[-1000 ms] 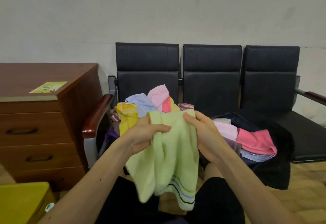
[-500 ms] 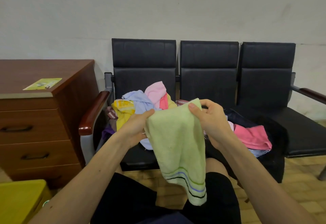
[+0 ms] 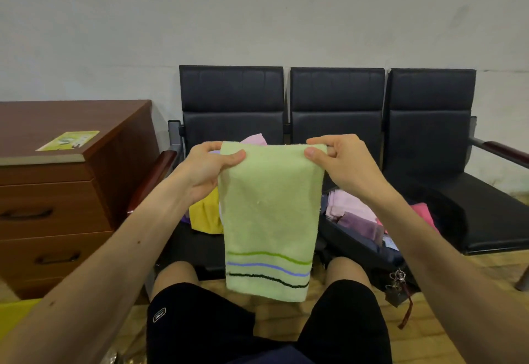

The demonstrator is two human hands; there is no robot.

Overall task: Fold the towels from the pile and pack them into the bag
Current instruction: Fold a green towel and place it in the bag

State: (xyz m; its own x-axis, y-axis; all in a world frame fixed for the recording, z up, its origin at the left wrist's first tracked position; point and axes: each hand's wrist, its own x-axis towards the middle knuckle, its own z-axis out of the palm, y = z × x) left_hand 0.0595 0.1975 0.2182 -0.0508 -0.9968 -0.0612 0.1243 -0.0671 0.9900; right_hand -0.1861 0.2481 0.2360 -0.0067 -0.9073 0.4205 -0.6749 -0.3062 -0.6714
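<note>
A light green towel (image 3: 270, 214) with green, blue and black stripes near its lower edge hangs flat in front of me. My left hand (image 3: 207, 167) pinches its top left corner and my right hand (image 3: 345, 163) pinches its top right corner. Behind it, the pile of towels (image 3: 204, 214) lies on the left black seat, mostly hidden; yellow and pink pieces show. A dark bag (image 3: 369, 244) lies open on the middle seat, with folded pink and purple towels (image 3: 353, 214) inside.
A row of three black chairs (image 3: 429, 140) stands against the wall. A brown wooden drawer cabinet (image 3: 57, 191) with a green leaflet (image 3: 68, 140) on top is at the left. My knees in black shorts are below the towel. Keys (image 3: 396, 286) hang from the bag.
The bunched towel has been lifted and spread: my hands moved apart to its top corners, and it now hangs flat and doubled instead of crumpled.
</note>
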